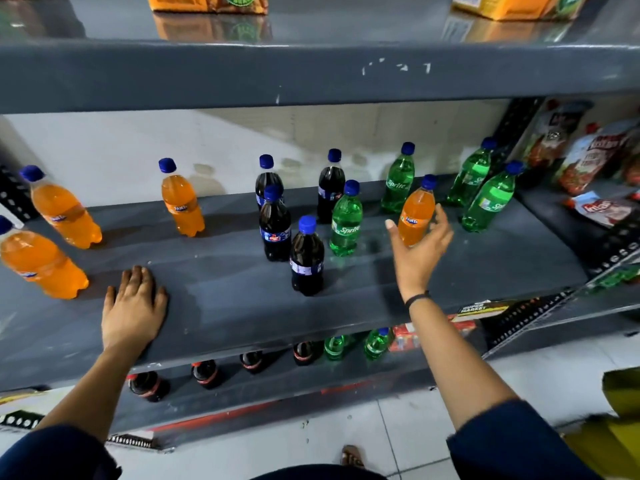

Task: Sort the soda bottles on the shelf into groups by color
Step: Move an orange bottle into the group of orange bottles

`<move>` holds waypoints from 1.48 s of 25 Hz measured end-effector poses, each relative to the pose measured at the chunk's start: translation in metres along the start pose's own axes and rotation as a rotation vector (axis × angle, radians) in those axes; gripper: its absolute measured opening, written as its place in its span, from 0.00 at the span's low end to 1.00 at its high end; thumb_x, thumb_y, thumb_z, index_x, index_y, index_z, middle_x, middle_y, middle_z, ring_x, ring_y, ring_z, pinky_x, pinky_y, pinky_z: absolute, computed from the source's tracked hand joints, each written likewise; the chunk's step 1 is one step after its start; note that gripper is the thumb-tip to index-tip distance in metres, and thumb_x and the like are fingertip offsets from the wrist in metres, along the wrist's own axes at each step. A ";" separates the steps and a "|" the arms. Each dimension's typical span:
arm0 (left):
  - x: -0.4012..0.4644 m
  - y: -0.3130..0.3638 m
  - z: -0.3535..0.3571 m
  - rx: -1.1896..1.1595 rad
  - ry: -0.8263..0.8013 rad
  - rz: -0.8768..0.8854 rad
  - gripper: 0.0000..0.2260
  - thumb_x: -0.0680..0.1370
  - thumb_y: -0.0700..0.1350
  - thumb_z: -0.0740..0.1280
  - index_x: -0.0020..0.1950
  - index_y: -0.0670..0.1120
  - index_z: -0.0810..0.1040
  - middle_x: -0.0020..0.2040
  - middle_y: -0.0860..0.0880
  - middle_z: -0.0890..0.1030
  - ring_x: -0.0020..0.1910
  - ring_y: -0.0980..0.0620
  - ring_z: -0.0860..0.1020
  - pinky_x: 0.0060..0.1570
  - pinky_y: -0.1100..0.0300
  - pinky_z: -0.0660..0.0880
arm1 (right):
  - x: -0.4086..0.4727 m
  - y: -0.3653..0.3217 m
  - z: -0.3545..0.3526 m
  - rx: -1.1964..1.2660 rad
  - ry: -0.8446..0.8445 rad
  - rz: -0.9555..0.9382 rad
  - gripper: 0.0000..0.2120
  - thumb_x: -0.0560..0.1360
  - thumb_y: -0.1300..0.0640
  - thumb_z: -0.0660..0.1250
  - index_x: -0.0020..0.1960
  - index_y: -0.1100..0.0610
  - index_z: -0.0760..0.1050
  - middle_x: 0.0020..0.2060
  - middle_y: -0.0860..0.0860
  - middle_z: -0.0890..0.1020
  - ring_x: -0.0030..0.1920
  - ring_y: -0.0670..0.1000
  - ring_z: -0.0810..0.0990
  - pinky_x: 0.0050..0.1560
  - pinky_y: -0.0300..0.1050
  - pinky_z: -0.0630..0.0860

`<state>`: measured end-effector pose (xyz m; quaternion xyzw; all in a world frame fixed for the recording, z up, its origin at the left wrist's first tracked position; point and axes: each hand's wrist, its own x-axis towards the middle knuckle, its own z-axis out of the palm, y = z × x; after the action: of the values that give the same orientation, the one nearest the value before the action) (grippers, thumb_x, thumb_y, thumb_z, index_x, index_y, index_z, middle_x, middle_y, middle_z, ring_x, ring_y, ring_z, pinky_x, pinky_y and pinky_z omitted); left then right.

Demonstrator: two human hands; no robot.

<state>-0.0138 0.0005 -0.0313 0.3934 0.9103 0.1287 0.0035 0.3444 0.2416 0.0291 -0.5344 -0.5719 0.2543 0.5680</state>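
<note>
Head view of a grey metal shelf [214, 306] holding upright soda bottles, all with blue caps. The right hand [420, 251] is spread open, fingers [441, 216] extended and curved behind an orange Fanta bottle [415, 214], thumb out to its left; whether the palm actually touches the bottle cannot be told, and no grip is closed on it. The left hand [133, 310] lies flat, palm down, fingers slightly splayed on the shelf's front area, holding nothing.

The orange Fanta bottle stands right of centre on the shelf among the green ones, long axis near vertical, cap uppermost and leaning slightly right in this wide-angle view.

Counts on this shelf: four orange bottles in all, with two at the far left [62, 211] [40, 261] and one left of centre [181, 204]; four dark cola bottles grouped at centre [268, 183] [330, 190] [275, 228] [306, 259]; four green Sprite bottles, one just beside the cola group [345, 221], one behind the held-at orange bottle [398, 183], two at the right end [471, 176] [488, 202].
</note>
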 end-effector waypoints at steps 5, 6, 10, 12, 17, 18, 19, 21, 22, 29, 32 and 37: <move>0.000 -0.001 0.003 -0.006 0.013 0.004 0.23 0.80 0.47 0.53 0.73 0.39 0.58 0.76 0.40 0.59 0.76 0.43 0.53 0.74 0.44 0.49 | 0.056 0.027 0.004 -0.088 -0.184 0.142 0.36 0.66 0.63 0.75 0.69 0.59 0.62 0.63 0.61 0.74 0.62 0.61 0.74 0.59 0.43 0.69; 0.000 -0.001 0.003 -0.005 0.015 0.008 0.23 0.80 0.47 0.53 0.73 0.39 0.58 0.76 0.40 0.59 0.76 0.43 0.53 0.74 0.44 0.49 | 0.059 0.029 0.001 -0.095 -0.189 0.130 0.34 0.65 0.63 0.76 0.67 0.59 0.65 0.60 0.60 0.77 0.59 0.60 0.76 0.56 0.42 0.69; 0.001 0.000 0.003 0.001 0.020 0.005 0.23 0.80 0.47 0.54 0.73 0.39 0.59 0.76 0.39 0.60 0.76 0.43 0.54 0.74 0.44 0.50 | 0.035 0.024 -0.026 -0.086 -0.210 0.055 0.29 0.63 0.59 0.78 0.61 0.54 0.70 0.48 0.53 0.82 0.49 0.54 0.81 0.48 0.36 0.72; 0.000 0.002 0.002 0.006 0.016 0.000 0.23 0.80 0.47 0.54 0.73 0.38 0.59 0.76 0.39 0.60 0.76 0.43 0.54 0.74 0.44 0.50 | 0.003 0.017 -0.042 -0.060 -0.263 0.041 0.28 0.62 0.58 0.79 0.58 0.48 0.71 0.42 0.43 0.81 0.43 0.45 0.81 0.44 0.31 0.73; -0.003 0.010 -0.005 0.025 -0.007 -0.013 0.24 0.80 0.46 0.53 0.74 0.38 0.56 0.76 0.39 0.59 0.76 0.43 0.53 0.75 0.45 0.50 | -0.099 -0.022 -0.044 0.039 -0.491 0.011 0.31 0.59 0.51 0.79 0.55 0.34 0.68 0.46 0.36 0.81 0.46 0.35 0.81 0.47 0.27 0.76; -0.004 0.011 -0.006 0.028 -0.011 -0.014 0.24 0.80 0.46 0.52 0.74 0.39 0.55 0.76 0.40 0.58 0.77 0.44 0.53 0.75 0.45 0.50 | -0.117 -0.033 -0.034 0.078 -0.567 -0.011 0.31 0.59 0.48 0.79 0.56 0.34 0.68 0.47 0.38 0.81 0.47 0.38 0.81 0.48 0.29 0.77; -0.004 0.010 -0.007 0.030 -0.015 -0.015 0.24 0.80 0.46 0.52 0.74 0.39 0.55 0.76 0.40 0.58 0.77 0.44 0.52 0.75 0.46 0.49 | -0.133 -0.046 -0.019 0.133 -0.649 -0.030 0.31 0.59 0.46 0.78 0.58 0.35 0.68 0.49 0.39 0.82 0.48 0.39 0.82 0.48 0.30 0.78; -0.005 0.008 -0.007 0.035 -0.025 -0.008 0.24 0.80 0.46 0.51 0.75 0.39 0.54 0.77 0.40 0.57 0.77 0.45 0.52 0.75 0.46 0.48 | -0.152 -0.073 0.020 0.218 -0.775 -0.090 0.31 0.60 0.47 0.77 0.58 0.36 0.68 0.50 0.38 0.80 0.49 0.40 0.82 0.47 0.35 0.80; -0.005 0.007 -0.007 0.036 -0.026 -0.003 0.24 0.80 0.46 0.51 0.75 0.39 0.54 0.77 0.40 0.57 0.77 0.45 0.52 0.75 0.46 0.48 | -0.157 -0.086 0.043 0.232 -0.807 -0.124 0.31 0.60 0.49 0.78 0.58 0.37 0.68 0.50 0.38 0.80 0.49 0.41 0.82 0.48 0.39 0.81; 0.000 0.003 -0.004 0.037 -0.021 0.003 0.24 0.80 0.46 0.51 0.74 0.39 0.54 0.77 0.41 0.58 0.77 0.45 0.52 0.75 0.46 0.49 | -0.165 -0.136 0.186 0.184 -0.888 -0.182 0.32 0.64 0.56 0.78 0.63 0.57 0.68 0.58 0.56 0.80 0.57 0.56 0.79 0.58 0.54 0.78; 0.000 0.004 -0.003 0.021 -0.006 -0.001 0.24 0.80 0.46 0.50 0.74 0.39 0.55 0.76 0.40 0.59 0.77 0.45 0.53 0.75 0.45 0.49 | -0.169 -0.131 0.210 0.129 -0.919 -0.176 0.35 0.65 0.55 0.78 0.66 0.56 0.66 0.61 0.56 0.78 0.60 0.57 0.77 0.58 0.50 0.75; 0.001 0.003 -0.002 0.014 -0.005 -0.008 0.24 0.80 0.46 0.50 0.74 0.39 0.55 0.76 0.40 0.59 0.77 0.45 0.53 0.75 0.45 0.49 | -0.174 -0.119 0.220 0.103 -0.891 -0.192 0.35 0.65 0.54 0.78 0.67 0.57 0.65 0.62 0.56 0.77 0.60 0.58 0.77 0.54 0.44 0.72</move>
<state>-0.0130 0.0030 -0.0287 0.3901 0.9128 0.1212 0.0037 0.0651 0.1192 0.0210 -0.2885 -0.7939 0.4338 0.3136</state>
